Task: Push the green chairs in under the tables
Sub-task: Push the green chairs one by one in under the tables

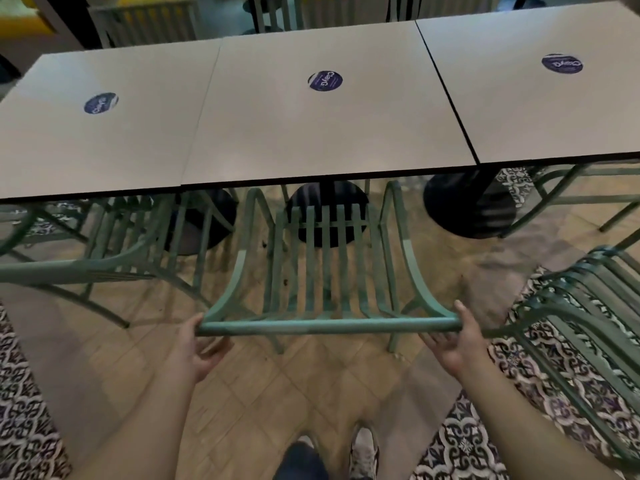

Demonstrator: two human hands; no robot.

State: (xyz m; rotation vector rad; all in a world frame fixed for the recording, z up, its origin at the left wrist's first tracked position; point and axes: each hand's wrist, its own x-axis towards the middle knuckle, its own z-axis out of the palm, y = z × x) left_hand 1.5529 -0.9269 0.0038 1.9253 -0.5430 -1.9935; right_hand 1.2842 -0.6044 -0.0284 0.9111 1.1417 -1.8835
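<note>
Head view, looking down at a row of three pale square tables set edge to edge. The middle table (325, 133) carries a round dark-blue sticker (325, 81) at its centre; the left table (86, 143) and the right table (540, 109) each carry a similar one.

The green slatted chair (325, 271) stands at the near edge of the middle table. Its front part sits under the tabletop, in front of the black round pedestal base (327, 216); its backrest and top rail (327, 325) are still clear of the table edge, on the near side.

Left hand (195, 351): at the left end of the top rail, thumb touching the rail end, fingers curled loosely below and not wrapped round it. Right hand (457, 341): at the right end of the rail, thumb up against the rail end, fingers half-open underneath. Neither hand has a full grip; both are loosely open and in contact with the rail ends.

A second green chair (104, 251) is left of the held one, partly under the left table. A third green chair (588, 306) stands near right, out from the right table, over patterned floor tiles (485, 438). Plain wood-tone tiles lie under the held chair. The person's shoes (363, 452) show at the near edge.
</note>
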